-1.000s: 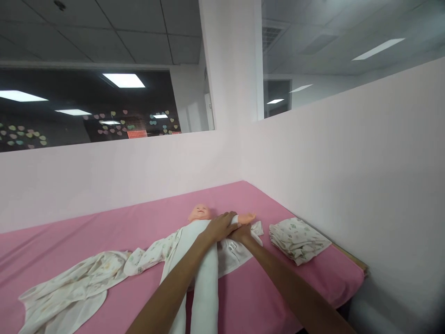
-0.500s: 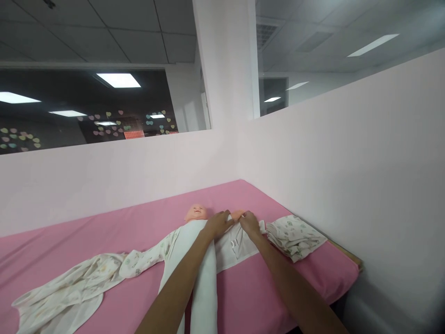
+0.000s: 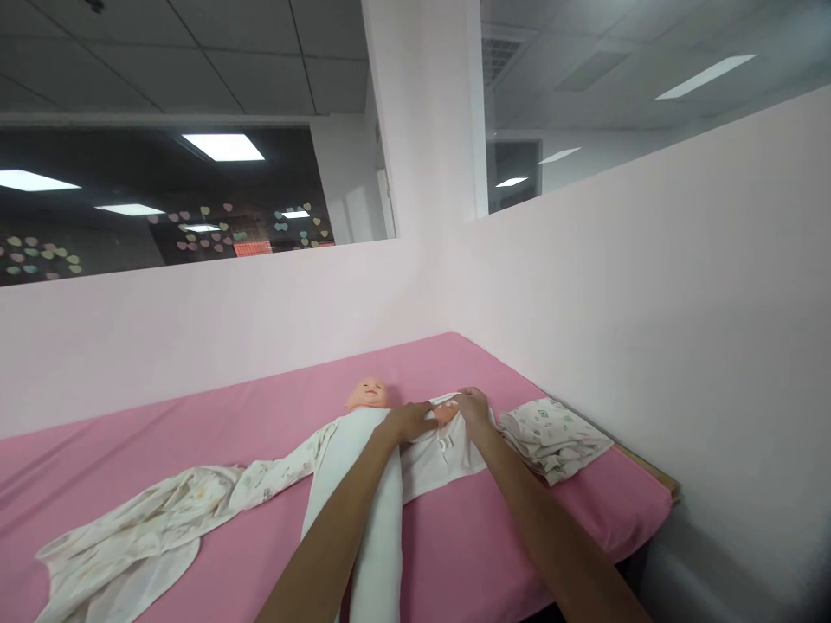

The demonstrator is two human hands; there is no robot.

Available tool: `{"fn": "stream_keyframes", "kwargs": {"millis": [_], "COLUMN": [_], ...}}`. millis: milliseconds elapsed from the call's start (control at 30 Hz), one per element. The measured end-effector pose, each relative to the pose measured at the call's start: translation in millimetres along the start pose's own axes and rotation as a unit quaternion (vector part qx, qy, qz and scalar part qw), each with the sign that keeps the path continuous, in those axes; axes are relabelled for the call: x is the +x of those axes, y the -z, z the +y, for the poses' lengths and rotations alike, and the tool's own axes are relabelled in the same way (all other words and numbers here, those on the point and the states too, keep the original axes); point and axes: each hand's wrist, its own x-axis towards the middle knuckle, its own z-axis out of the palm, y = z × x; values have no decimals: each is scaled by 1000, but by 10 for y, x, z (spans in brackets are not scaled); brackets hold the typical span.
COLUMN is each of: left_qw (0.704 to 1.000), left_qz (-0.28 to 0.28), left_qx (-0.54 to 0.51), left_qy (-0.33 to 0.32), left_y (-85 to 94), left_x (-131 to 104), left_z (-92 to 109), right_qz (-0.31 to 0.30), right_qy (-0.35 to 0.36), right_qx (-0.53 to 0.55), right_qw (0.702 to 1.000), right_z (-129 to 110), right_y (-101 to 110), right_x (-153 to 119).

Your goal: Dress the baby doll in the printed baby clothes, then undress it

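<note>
A baby doll (image 3: 369, 394) lies on its back on the pink bed sheet, with a white body and legs. Under and beside it spreads a baby shirt; its patterned sleeve (image 3: 279, 478) reaches out to the left, and its white inner side with small ties (image 3: 441, 459) shows on the right. My left hand (image 3: 412, 421) is closed around the doll's arm near the wrist. The doll's small hand (image 3: 446, 413) pokes out between my two hands. My right hand (image 3: 473, 405) pinches the shirt's cloth just beyond those doll fingers.
A folded patterned baby garment (image 3: 551, 437) lies right of my right hand, near the bed's right edge. The pink sheet (image 3: 467, 545) covers the bed. White walls (image 3: 616, 285) with windows rise behind and to the right.
My right hand has shifted slightly up and right, drawing the shirt cloth along. More of the doll's hand shows between my hands. The left hand stays nearly in place.
</note>
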Motion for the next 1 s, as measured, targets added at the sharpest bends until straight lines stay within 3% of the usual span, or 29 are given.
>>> {"fn": "stream_keyframes", "kwargs": {"millis": [100, 233, 367, 500, 567, 667, 767, 833, 900, 1000], "left_qw": [999, 996, 991, 988, 986, 976, 951, 924, 905, 876], "left_qz": [17, 53, 83, 101, 120, 178, 234, 253, 250, 257], "left_qx": [12, 25, 30, 25, 15, -1, -46, -148, -226, -308], "left_qy": [30, 71, 97, 116, 113, 125, 198, 246, 259, 266], "left_y": [-30, -47, -5, 90, 132, 123, -29, -195, -364, -520], "left_x": [31, 102, 178, 75, -131, -646, -1252, -1582, -1793, -1888], "left_z": [27, 88, 127, 80, -10, -253, -536, -675, -752, -785], "right_qz": [8, -12, -108, -196, -221, -255, -277, -292, -332, -380], "right_qy": [19, 93, 162, 146, 114, 71, 63, 79, 86, 79], "right_qx": [-57, -105, -94, -83, -99, -130, -178, -213, -200, -121], "right_qw": [998, 990, 976, 966, 964, 955, 942, 929, 918, 914], "right_z": [-140, -373, -537, -534, -489, -432, -437, -480, -546, -654], "right_y": [59, 46, -62, -25, 99, 360, 585, 654, 649, 547], "right_x": [-99, -344, -584, -682, -708, -782, -919, -1037, -1162, -1325]}}
